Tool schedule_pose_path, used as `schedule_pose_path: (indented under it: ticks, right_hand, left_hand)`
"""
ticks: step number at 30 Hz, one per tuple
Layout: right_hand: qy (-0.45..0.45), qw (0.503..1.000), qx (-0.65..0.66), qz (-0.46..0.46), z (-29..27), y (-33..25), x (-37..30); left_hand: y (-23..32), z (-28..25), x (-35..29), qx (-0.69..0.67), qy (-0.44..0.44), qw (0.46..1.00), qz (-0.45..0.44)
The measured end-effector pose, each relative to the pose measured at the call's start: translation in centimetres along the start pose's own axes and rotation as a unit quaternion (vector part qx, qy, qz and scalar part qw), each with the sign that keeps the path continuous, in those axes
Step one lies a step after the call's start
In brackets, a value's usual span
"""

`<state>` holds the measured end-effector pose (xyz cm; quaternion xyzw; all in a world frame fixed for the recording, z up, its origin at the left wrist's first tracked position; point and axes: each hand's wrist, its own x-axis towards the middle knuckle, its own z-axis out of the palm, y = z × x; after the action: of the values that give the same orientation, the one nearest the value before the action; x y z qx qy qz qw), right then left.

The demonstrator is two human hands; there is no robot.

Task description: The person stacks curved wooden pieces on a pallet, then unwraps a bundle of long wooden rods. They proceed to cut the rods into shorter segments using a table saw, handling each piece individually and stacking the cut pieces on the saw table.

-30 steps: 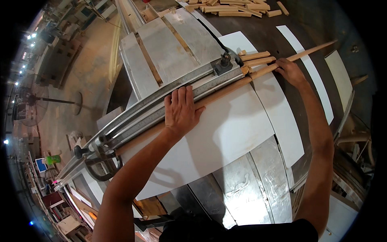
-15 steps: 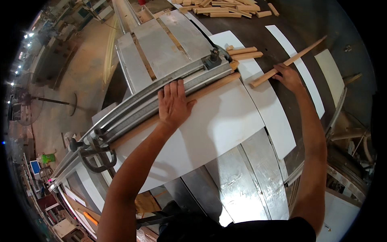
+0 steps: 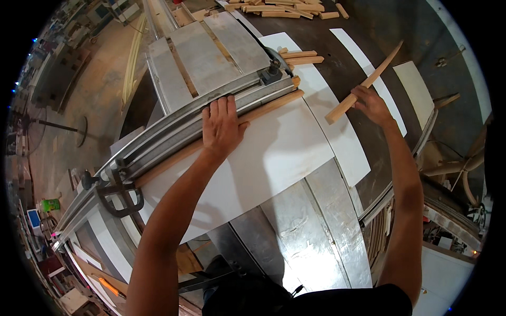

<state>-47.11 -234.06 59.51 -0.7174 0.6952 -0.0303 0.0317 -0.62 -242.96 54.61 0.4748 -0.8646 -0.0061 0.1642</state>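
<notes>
My left hand [image 3: 221, 126] lies over a metal fence [image 3: 158, 148], its fingers across the rail. Its palm and thumb press a long wooden strip [image 3: 271, 107] that runs along the fence's near side. Right of it, my right hand [image 3: 372, 105] grips a second piece, a wooden stick [image 3: 382, 68], near its lower end. This stick slants up to the right over white panel strips and a dark table, its far end tapering. Beneath the left hand spreads a white panel [image 3: 269, 158]. A black clamp [image 3: 124, 200] sits at the fence's left end.
Short wooden pieces [image 3: 303, 58] lie by the fence's right end. More are heaped [image 3: 279, 9] at the far edge of the dark table [image 3: 337, 63]. Slotted metal plates [image 3: 205, 47] lie beyond the fence, and a shiny metal table [image 3: 311, 231] is nearest me. A fan [image 3: 37, 129] stands left.
The right hand has drawn the stick's near end closer to me, and the stick now slants more steeply. My left hand stays on the strip and fence. The whole view has shifted slightly.
</notes>
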Motion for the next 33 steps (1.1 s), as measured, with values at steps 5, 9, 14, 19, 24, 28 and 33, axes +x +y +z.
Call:
schedule_pose_path:
  ticks: [5, 9, 14, 19, 24, 28, 33]
  right_hand:
    - [-0.015, 1.0, -0.005, -0.023, -1.8, -3.1, -0.2]
    - [-0.003, 0.999, 0.01, -0.039, -2.3, -5.0, -0.6]
    - [0.018, 0.998, -0.003, -0.054, -3.2, -8.9, -1.2]
    - [0.008, 0.999, 0.042, -0.032, -4.2, -13.1, -2.5]
    - [0.039, 0.994, 0.032, -0.1, -4.1, -18.8, -2.3]
    - [0.049, 0.99, 0.015, -0.135, -3.1, -25.1, -1.8]
    - [0.037, 0.994, 0.057, -0.09, 3.2, -31.8, -1.6]
  left_hand:
    - [-0.1, -0.3, -0.2, -0.006, -0.008, 1.0, 0.003]
    - [-0.3, -0.1, -0.3, -0.001, 0.0, 1.0, 0.014]
    - [-1.3, -0.8, -2.1, 0.006, -0.002, 0.998, 0.062]
    - [-3.6, -0.6, -8.8, -0.045, -0.027, 0.993, 0.11]
    - [-3.0, -2.5, -10.9, -0.099, -0.077, 0.992, -0.001]
    - [0.5, -2.3, -16.1, -0.067, -0.118, 0.985, 0.11]
    - [5.0, -5.8, -22.7, -0.182, -0.131, 0.969, 0.103]
